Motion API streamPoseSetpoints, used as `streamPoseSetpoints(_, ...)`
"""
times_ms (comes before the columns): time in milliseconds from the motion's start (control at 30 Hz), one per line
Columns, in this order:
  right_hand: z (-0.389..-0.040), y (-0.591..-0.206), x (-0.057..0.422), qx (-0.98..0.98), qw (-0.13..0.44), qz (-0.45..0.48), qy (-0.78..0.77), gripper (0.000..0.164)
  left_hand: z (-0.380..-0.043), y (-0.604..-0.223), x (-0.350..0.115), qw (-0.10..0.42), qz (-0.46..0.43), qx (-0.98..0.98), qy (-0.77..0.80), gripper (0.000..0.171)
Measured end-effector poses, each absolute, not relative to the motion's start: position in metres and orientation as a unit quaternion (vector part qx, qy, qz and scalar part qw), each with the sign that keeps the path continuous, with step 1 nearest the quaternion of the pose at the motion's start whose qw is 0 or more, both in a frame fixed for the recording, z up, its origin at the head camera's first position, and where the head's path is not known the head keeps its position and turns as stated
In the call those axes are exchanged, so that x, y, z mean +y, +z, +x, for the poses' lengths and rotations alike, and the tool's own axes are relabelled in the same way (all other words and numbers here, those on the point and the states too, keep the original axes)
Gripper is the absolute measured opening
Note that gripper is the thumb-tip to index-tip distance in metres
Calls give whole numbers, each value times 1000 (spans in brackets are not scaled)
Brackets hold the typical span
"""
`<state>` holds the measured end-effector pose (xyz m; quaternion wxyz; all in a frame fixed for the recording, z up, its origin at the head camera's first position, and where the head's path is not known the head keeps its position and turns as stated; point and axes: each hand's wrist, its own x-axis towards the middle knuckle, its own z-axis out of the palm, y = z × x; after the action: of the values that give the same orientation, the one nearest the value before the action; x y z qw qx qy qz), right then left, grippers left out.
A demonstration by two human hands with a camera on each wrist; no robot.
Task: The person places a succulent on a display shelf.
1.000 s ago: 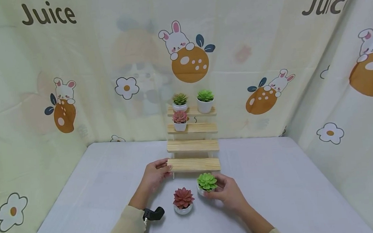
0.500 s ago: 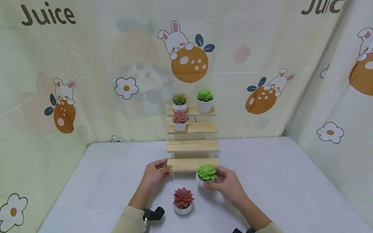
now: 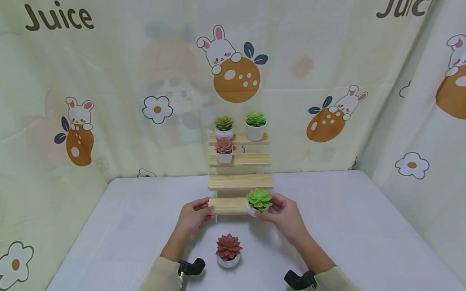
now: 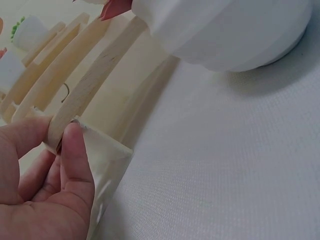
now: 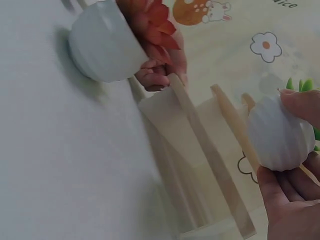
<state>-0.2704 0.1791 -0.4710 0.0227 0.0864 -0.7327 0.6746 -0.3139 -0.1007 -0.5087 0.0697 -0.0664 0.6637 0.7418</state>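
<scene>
My left hand (image 3: 195, 218) pinches the left end of the lowest wooden shelf (image 3: 227, 205) between thumb and fingers, plainly seen in the left wrist view. My right hand (image 3: 288, 216) holds a green succulent (image 3: 259, 200) by its round white pot (image 5: 280, 135), thumb on one side and fingers on the other. In the head view this plant covers the right part of the lowest shelf; whether the pot touches the wood I cannot tell. A red succulent (image 3: 229, 247) in a white ribbed pot (image 4: 225, 30) stands on the table between my forearms.
The stepped stand has several wooden tiers. On its top tier (image 3: 240, 139) sit a dark green succulent (image 3: 224, 123) and a bright green one (image 3: 255, 119); a pink succulent (image 3: 224, 146) is one tier lower, at left. A patterned curtain (image 3: 292, 60) hangs behind the white table (image 3: 140, 215).
My right hand has lifted the green succulent from near the table and carried it forward to the right end of the lowest shelf. My left hand has kept its grip there.
</scene>
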Motion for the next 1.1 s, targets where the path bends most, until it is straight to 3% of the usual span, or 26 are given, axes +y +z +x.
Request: streamPoseSetpoints(1100, -341, -413, 174, -763, 107, 75, 634, 59, -313, -510, -100, 64, -56, 647, 758, 43)
